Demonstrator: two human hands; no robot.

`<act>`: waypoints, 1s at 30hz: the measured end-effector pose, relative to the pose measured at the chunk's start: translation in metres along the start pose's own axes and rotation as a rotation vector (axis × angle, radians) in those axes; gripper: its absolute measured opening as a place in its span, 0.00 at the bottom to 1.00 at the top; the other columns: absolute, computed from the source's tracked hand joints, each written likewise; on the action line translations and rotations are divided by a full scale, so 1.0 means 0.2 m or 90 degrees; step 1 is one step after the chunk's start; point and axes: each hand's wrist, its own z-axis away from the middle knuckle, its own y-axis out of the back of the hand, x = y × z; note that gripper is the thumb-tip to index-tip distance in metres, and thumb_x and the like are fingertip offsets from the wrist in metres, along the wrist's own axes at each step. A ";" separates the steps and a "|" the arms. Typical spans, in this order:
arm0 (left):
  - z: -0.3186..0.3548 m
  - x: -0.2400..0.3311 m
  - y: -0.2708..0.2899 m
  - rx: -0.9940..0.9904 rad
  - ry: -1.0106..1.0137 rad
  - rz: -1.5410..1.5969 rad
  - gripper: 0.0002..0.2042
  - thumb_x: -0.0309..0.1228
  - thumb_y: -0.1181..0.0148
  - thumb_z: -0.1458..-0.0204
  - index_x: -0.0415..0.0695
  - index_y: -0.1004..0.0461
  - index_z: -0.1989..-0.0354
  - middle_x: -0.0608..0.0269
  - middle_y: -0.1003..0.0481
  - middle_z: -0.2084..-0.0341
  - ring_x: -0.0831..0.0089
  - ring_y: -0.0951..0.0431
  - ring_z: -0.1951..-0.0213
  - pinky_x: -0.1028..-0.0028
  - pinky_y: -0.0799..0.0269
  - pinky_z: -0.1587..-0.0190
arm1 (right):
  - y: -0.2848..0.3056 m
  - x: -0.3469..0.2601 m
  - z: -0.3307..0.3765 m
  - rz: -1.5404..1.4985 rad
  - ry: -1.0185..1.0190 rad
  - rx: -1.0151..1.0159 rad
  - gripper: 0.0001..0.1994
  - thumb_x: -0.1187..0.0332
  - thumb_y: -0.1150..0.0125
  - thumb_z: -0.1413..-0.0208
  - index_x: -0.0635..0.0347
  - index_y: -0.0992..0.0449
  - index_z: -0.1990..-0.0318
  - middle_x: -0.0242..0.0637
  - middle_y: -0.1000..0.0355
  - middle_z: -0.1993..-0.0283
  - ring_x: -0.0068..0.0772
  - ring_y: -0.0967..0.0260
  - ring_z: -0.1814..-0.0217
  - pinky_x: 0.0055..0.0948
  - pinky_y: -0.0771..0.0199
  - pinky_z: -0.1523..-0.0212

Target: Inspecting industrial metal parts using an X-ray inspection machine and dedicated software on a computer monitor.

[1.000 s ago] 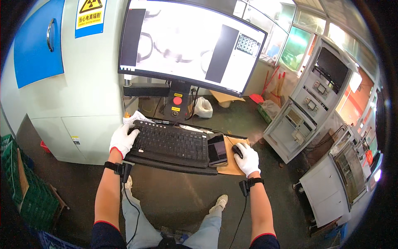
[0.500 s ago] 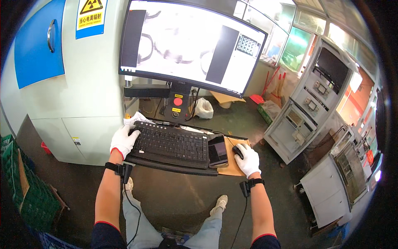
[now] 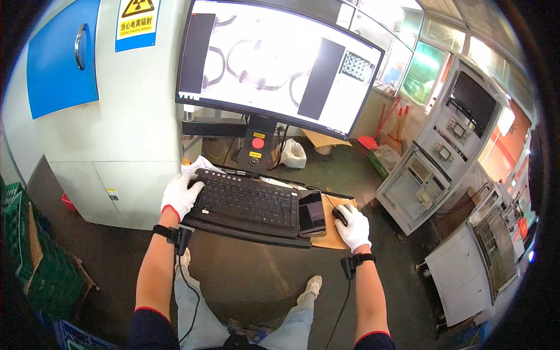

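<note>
My left hand (image 3: 179, 196), in a white glove, rests on the left end of a black keyboard (image 3: 248, 202). Its thumb reaches over the keys, apart from the other fingers, and nothing is held. At the other side, my gloved right hand (image 3: 354, 230) is closed over a black computer mouse (image 3: 340, 217), which it partly covers. The mouse sits on a tan board (image 3: 328, 240). Between keyboard and mouse lies a dark-screened phone (image 3: 311, 214). Behind them a large monitor (image 3: 262, 73) shows a pale grey picture with dark ring-like outlines.
A red button (image 3: 258, 143) is on the post under the monitor. To the left stands a pale cabinet (image 3: 137, 128) with a blue door (image 3: 61, 70). Grey equipment cabinets (image 3: 408, 198) are at the right, green crates (image 3: 49, 256) at lower left. Cables hang from both wrists.
The picture on the monitor has changed: the ring outline in its middle now shows more fully. The view has shifted slightly. Both hands keep their places on keyboard and mouse.
</note>
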 end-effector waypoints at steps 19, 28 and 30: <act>0.02 0.03 0.02 -0.011 0.016 0.021 0.24 0.45 0.31 0.34 0.39 0.16 0.38 0.44 0.16 0.43 0.46 0.15 0.41 0.56 0.21 0.35 | -0.02 0.01 0.00 0.013 0.001 0.000 0.24 0.62 0.23 0.45 0.49 0.15 0.39 0.45 0.17 0.36 0.58 0.16 0.44 0.51 0.15 0.42; 0.01 -0.04 -0.02 0.001 0.003 0.034 0.24 0.46 0.32 0.34 0.39 0.15 0.39 0.44 0.15 0.43 0.45 0.15 0.41 0.56 0.21 0.35 | -0.02 0.00 0.00 0.016 0.012 0.016 0.24 0.63 0.24 0.46 0.49 0.14 0.40 0.46 0.17 0.37 0.57 0.16 0.44 0.50 0.15 0.43; -0.01 -0.06 -0.03 -0.006 0.012 0.047 0.24 0.46 0.32 0.34 0.39 0.15 0.40 0.44 0.15 0.43 0.45 0.15 0.40 0.56 0.21 0.34 | -0.01 -0.02 -0.01 0.013 0.003 0.004 0.24 0.63 0.24 0.46 0.49 0.14 0.40 0.46 0.17 0.37 0.57 0.16 0.44 0.50 0.15 0.43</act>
